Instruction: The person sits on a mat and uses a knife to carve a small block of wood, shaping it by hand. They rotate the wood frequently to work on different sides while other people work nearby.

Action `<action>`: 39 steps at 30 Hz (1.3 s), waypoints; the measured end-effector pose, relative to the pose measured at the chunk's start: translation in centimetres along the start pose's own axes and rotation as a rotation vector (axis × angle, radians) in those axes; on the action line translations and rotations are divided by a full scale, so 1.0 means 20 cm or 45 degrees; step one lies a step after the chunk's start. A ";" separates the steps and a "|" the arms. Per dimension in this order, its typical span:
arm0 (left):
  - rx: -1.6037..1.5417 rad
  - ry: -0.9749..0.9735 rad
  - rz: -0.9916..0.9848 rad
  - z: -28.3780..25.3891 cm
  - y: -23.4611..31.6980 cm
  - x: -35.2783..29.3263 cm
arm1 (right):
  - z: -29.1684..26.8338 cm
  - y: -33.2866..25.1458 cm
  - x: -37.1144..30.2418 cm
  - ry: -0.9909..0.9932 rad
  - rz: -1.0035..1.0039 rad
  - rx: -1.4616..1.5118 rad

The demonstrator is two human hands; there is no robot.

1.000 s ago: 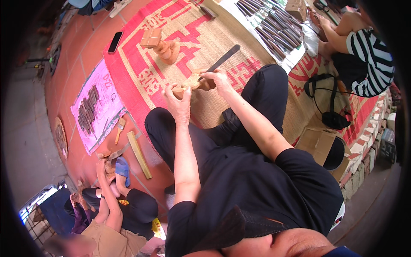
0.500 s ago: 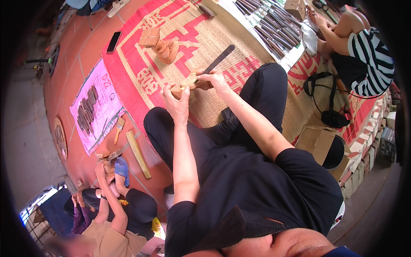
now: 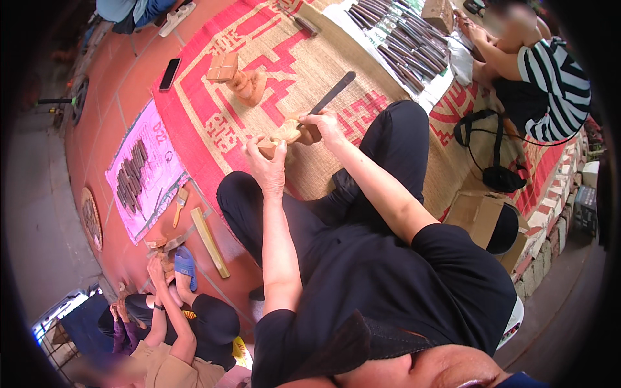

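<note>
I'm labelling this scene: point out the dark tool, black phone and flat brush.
Dark tool (image 3: pixel 334 92): head view, middle of its shaft.
Black phone (image 3: pixel 169 74): head view, middle of its face.
Flat brush (image 3: pixel 180 206): head view, on its handle.

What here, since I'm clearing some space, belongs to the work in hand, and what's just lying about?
Likely belong:
wood piece, held
dark tool, held
perhaps the laid-out tools at upper right

Seemingly just lying about:
phone
black bag
cardboard box

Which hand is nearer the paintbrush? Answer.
Left: the left hand is right of the paintbrush, holding the wooden piece; the right hand is farther right, holding the dark tool.
</note>
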State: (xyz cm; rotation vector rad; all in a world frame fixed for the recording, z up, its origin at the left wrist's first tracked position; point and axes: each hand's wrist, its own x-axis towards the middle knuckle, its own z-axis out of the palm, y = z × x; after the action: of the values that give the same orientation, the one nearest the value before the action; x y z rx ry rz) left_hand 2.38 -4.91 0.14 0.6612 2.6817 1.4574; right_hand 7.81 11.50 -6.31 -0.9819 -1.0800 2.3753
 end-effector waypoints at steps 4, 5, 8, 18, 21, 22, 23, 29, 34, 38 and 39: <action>-0.067 0.017 -0.083 -0.01 0.00 0.00 | 0.06 -0.08 -0.08 -0.153 0.115 0.036; -0.102 0.022 -0.109 -0.01 0.01 0.01 | 0.06 -0.07 -0.08 -0.176 0.115 0.029; -0.056 0.016 -0.068 -0.02 0.02 0.00 | 0.08 -0.11 -0.13 -0.120 0.092 -0.103; -0.075 0.009 -0.086 -0.01 0.03 0.01 | 0.06 -0.07 -0.12 -0.152 0.077 -0.040; -0.062 0.003 -0.074 -0.01 0.04 0.01 | 0.00 0.00 -0.05 -0.014 -0.035 -0.072; -0.041 -0.001 -0.052 -0.01 0.04 0.01 | -0.02 0.02 -0.01 0.031 -0.087 -0.065; -0.057 0.007 -0.067 -0.01 0.03 0.01 | 0.00 -0.01 -0.01 -0.032 -0.056 -0.031; -0.111 0.031 -0.084 -0.02 -0.02 0.03 | 0.04 0.05 -0.05 -0.184 -0.023 -0.036; -0.151 0.013 -0.122 -0.03 0.07 0.04 | -0.01 -0.02 -0.03 -0.009 -0.108 -0.080; -0.189 0.039 -0.116 -0.02 0.01 0.03 | 0.00 0.01 -0.05 -0.123 -0.107 -0.050; -0.199 0.048 -0.116 -0.03 0.00 0.02 | 0.04 -0.01 -0.07 -0.183 -0.081 -0.003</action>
State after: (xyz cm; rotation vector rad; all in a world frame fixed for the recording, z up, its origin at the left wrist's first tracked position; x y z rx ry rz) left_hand 1.83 -5.19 0.62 0.4995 2.5530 1.6492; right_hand 8.25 10.31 -5.13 -0.7753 -1.1479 2.4235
